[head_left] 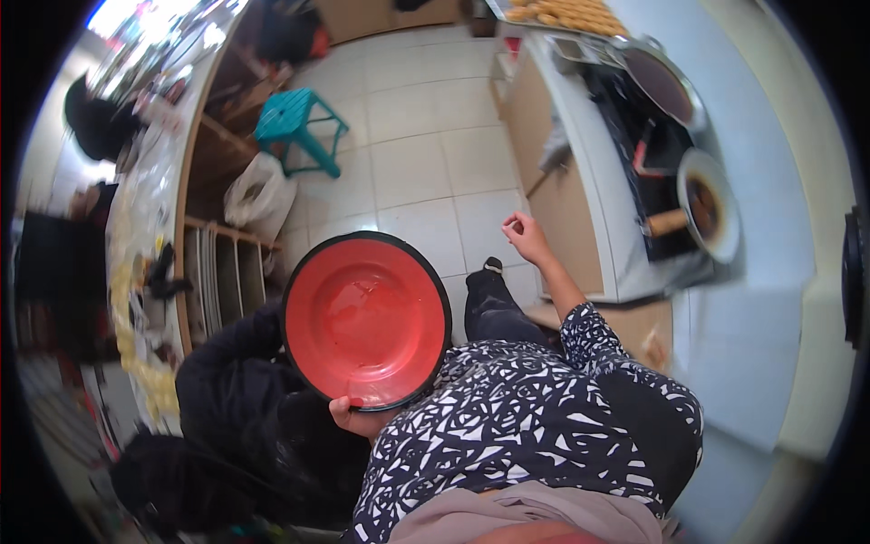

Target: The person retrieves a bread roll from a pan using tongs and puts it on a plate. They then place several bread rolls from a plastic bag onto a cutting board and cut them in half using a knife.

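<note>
A round red plate [367, 308] with a black rim is held at its near edge by my left hand [355, 419]. The thumb lies over the rim and the other fingers are hidden below. The plate's red face is up, with wet-looking shiny patches on it. Out ahead on the right, above the tiled floor, is my right hand [527, 239], its fingers loosely bent and a little apart with nothing visible in them. It is nearest to the front of the right-hand counter.
A person in dark clothes [258, 408] is close on my left. Ahead stand a teal stool [294, 127] and a white bag [261, 195]. The right counter holds a stove [634, 122], a large pot [657, 82], a pan [709, 204] and a tray of golden food pieces [566, 14].
</note>
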A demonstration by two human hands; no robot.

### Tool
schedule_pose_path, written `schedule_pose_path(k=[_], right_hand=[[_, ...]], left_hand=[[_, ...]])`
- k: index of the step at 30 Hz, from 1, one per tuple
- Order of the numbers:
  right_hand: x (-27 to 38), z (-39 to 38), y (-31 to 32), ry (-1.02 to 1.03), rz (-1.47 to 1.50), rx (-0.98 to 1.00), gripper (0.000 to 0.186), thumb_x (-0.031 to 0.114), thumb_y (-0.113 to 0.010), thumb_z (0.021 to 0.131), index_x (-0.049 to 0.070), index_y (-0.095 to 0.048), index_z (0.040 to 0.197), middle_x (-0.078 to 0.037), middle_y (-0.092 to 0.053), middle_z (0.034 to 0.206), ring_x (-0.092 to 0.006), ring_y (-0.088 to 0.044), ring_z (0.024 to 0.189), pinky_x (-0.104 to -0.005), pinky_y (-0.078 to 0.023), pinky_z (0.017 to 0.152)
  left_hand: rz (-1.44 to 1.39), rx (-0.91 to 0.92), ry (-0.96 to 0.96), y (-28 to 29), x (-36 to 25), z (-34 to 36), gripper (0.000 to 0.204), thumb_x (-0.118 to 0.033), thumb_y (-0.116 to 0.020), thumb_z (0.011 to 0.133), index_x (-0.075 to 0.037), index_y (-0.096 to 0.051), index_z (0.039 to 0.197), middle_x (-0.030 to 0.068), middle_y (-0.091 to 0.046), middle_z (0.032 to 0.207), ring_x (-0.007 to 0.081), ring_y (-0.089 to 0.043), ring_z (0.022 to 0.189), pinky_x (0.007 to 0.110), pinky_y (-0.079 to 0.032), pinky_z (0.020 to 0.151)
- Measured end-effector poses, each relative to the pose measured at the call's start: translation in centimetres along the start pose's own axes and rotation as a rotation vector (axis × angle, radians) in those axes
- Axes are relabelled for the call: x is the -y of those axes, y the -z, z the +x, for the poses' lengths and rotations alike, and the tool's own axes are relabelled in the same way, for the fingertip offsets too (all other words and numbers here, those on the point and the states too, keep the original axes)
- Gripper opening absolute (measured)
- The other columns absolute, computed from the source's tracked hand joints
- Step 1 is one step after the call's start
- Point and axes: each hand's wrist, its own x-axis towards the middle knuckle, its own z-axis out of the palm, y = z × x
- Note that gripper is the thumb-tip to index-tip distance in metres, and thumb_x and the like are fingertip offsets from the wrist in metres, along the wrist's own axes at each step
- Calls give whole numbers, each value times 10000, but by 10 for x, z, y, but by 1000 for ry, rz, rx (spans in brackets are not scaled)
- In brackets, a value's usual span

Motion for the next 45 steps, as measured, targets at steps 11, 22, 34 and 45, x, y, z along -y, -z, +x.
schedule_pose_path(k=[11,22,34,45], right_hand=[[-23,162,22,-27,410,-306,70,115,-587,761,52,-574,787,-45,-557,597,-120,-549,525,-256,-431,451],[11,216,116,-48,568,-816,284,49,-569,674,30,-499,948,-28,-455,658,-121,-458,597,-282,-427,567],[-33,171,219,-211,-540,-1380,351,78,-614,631,55,-463,947,-121,-459,855,-286,-457,846,-386,-361,728],[224,283,195,777,-495,-438,81,164,-599,599,123,-539,633,-15,-536,611,-215,-571,553,-341,-422,461]], left_hand=[[137,-198,-401,-68,63,37,724,-393,-576,676,-42,-354,1269,143,-423,1248,290,-428,1128,452,-366,918],[236,87,-217,-140,97,226,683,-356,-604,665,-97,-393,1260,99,-435,1269,294,-416,1162,487,-340,948],[216,283,100,-232,211,484,695,-310,-599,653,-65,-380,1266,129,-416,1278,306,-389,1185,505,-319,970],[455,517,150,-309,290,606,676,-361,-620,565,-94,-468,1167,162,-483,1178,279,-508,1056,428,-426,871]])
